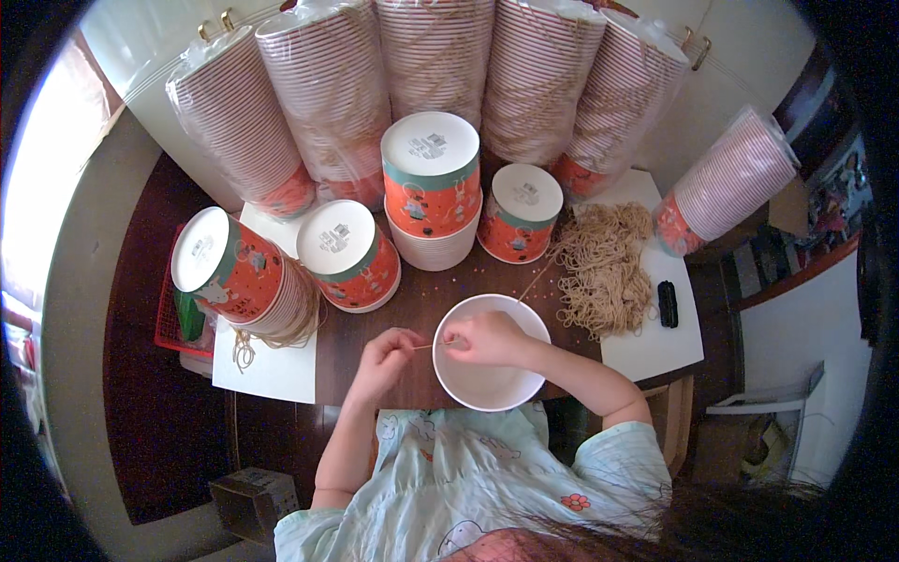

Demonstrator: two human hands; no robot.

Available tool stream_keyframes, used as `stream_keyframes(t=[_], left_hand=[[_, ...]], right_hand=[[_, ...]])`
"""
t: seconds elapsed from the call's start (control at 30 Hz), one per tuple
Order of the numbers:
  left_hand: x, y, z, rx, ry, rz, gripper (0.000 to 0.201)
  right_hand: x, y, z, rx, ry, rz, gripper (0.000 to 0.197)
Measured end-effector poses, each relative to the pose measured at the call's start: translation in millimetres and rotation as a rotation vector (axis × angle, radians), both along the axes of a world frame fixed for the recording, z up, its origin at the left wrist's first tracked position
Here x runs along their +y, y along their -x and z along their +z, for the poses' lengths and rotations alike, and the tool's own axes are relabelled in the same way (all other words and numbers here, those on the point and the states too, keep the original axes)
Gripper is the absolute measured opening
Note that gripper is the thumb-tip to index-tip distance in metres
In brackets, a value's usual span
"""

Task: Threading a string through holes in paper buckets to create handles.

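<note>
The left hand (386,363) and right hand (485,338) each have a pinched grip on a thin tan string (424,347), partly over the round white paper tub (487,385) on the near brown wooden tabletop (339,361). A tug could tip the tub; the loose tan string heap (609,270), right, might snag.

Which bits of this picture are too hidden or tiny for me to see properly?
Head view: part of the inside of the white tub, hidden by the right hand.
Head view: any knot in the string by the left hand, too small.
Head view: top of the middle bagged stack, cut off by the upper edge.
</note>
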State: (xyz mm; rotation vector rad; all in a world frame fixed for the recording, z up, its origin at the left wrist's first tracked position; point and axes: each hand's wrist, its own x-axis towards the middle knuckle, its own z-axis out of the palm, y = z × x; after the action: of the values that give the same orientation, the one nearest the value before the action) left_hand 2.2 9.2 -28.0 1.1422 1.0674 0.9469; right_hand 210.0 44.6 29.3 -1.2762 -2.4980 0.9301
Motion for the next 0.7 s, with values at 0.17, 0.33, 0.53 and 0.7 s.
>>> stream_keyframes(t=[0.17,0.33,0.53,0.7], left_hand=[[10,11,29,-0.618,0.000,-0.084,0.007],[13,0,43,-0.268,0.100,-0.104,0.005],[16,-25,39,-0.141,0.007,-0.196,0.012],[16,-27,38,-0.032,-0.028,-0.247,0.008]], right_hand=[[-2,-10,7,-0.084,-0.146,0.064,0.016],[-2,-13,23,0.073,-0.108,0.074,0.013],[-1,-6,29,0.416,0.004,-0.005,0.005],[3,-12,20,0.391,-0.116,0.084,0.009]])
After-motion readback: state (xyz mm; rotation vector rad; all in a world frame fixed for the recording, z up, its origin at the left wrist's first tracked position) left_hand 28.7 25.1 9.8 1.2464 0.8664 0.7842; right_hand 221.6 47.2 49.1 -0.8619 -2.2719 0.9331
